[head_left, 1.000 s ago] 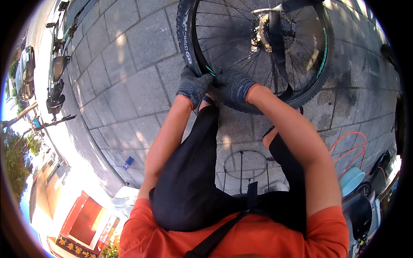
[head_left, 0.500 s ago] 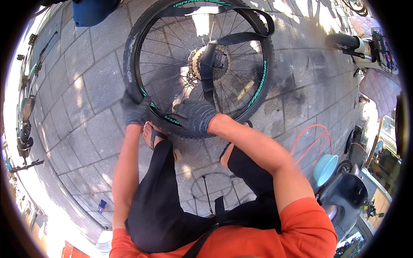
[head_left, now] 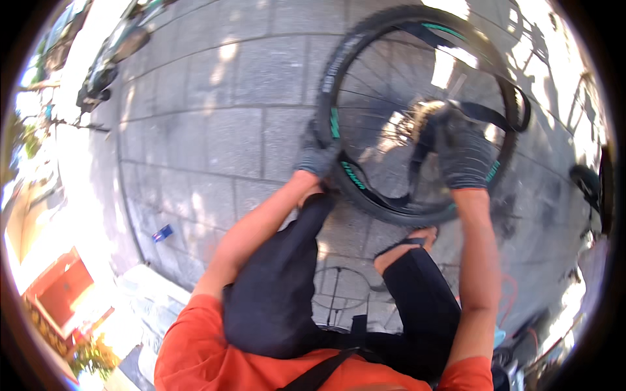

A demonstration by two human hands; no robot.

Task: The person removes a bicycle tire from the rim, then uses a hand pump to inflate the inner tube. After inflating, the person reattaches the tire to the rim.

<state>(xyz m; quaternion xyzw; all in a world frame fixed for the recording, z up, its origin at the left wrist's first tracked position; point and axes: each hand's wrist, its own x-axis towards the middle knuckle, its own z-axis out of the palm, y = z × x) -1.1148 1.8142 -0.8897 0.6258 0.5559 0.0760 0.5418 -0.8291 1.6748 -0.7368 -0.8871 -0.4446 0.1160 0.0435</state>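
A bicycle wheel (head_left: 328,85) with a black knobbly tyre and green rim markings lies in front of my feet. At its left edge my left hand (head_left: 317,151), in a dark grey glove, is closed round the tyre. A flat black inner tube (head_left: 488,114) loops across the spokes and comes out over the right side of the tyre; another length runs along the lower rim. Over the hub area my gloved right hand (head_left: 464,148) closes on the tube's bend, its fingertips blurred. The sprockets (head_left: 424,120) show partly beside that hand.
Between my legs stands a round wire frame (head_left: 341,287) on the grey paving (head_left: 280,72). A small blue packet (head_left: 162,232) lies at left, with an orange box (head_left: 64,287) beyond it. Bicycle parts line the upper left; a dark small wheel (head_left: 585,184) is at far right.
My right hand has gone from the lower rim to the tube near the hub. My left hand stays at the tyre's left edge. The view has swung left, shifting the wheel rightward.
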